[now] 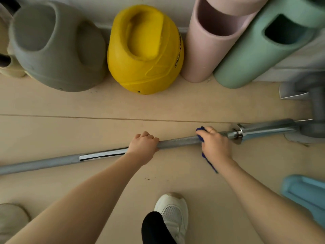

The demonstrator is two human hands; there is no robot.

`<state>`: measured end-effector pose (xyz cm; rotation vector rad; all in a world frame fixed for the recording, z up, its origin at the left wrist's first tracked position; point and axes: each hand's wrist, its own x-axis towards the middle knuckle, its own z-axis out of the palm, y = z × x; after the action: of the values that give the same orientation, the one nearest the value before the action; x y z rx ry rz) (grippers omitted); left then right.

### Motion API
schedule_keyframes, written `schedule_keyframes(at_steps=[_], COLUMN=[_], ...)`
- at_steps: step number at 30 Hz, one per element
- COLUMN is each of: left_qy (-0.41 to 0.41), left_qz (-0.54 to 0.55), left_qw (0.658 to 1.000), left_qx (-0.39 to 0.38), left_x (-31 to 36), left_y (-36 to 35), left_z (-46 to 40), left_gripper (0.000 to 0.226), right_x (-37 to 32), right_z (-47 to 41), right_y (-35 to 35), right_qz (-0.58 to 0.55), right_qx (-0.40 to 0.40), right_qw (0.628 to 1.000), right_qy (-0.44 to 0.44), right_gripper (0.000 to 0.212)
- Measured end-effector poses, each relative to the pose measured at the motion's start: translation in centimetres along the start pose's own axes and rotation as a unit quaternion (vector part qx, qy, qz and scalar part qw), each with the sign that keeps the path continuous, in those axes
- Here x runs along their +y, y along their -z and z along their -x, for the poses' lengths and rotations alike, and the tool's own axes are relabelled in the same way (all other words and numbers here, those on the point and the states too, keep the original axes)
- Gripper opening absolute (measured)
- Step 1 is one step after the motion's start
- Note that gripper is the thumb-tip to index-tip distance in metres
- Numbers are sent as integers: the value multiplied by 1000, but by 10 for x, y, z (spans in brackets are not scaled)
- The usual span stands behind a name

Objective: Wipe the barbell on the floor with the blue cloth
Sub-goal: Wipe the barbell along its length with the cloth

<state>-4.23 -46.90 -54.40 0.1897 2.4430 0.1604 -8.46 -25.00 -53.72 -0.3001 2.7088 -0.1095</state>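
Note:
A long steel barbell (177,142) lies on the beige floor, running from the lower left up to the right, with its collar and sleeve (263,129) at the right end. My left hand (143,147) is closed around the shaft near its middle. My right hand (215,144) presses a dark blue cloth (200,132) around the shaft just left of the collar. A strip of the cloth hangs out below my right wrist.
Against the far wall stand a grey soft weight (56,48), a yellow one (145,51), a pink foam roller (211,41) and a green one (267,44). A grey stand (314,110) holds the bar's right end. A light blue object (306,194) and my white shoe (173,213) are close by.

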Motion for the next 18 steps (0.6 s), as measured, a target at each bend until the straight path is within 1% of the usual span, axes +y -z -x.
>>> schedule_keyframes(at_steps=[1, 4, 5, 7, 9, 11, 13, 14, 16, 17, 18], left_qy=[1, 18, 26, 33, 25, 24, 23, 21, 12, 8, 3], left_qz=[-1, -9, -8, 0, 3, 3, 7, 5, -1, -10, -15], left_qw=[1000, 1000, 1000, 999, 1000, 1000, 1000, 999, 999, 999, 998], left_qx=[4, -2, -4, -5, -3, 3, 18, 28, 41, 45, 56], left_x=[0, 4, 6, 9, 10, 11, 12, 12, 14, 14, 15], left_y=[0, -2, -2, 1, 1, -3, -8, -12, -17, -21, -22], left_z=[0, 0, 0, 0, 1, 4, 7, 9, 14, 15, 16], left_gripper=[36, 34, 34, 33, 34, 34, 35, 35, 36, 37, 38], right_x=[11, 41, 43, 29, 3, -15, -14, -5, 19, 31, 39], right_z=[-2, -11, -14, -13, -2, 10, 17, 18, 21, 21, 19], right_y=[5, 17, 18, 17, 8, -1, 1, 3, 10, 13, 13], right_qz=[-1, -24, -27, -36, -47, -83, -93, -63, 52, 81, 81], right_qx=[-2, -6, -8, -16, -19, -15, -19, -30, -51, -42, -21], right_qw=[1000, 991, 988, 991, 995, 996, 995, 998, 997, 993, 990], right_qy=[-15, -129, -153, -130, -80, -30, -4, 3, -23, -69, -113], right_gripper=[28, 29, 30, 28, 25, 26, 29, 31, 33, 33, 32])
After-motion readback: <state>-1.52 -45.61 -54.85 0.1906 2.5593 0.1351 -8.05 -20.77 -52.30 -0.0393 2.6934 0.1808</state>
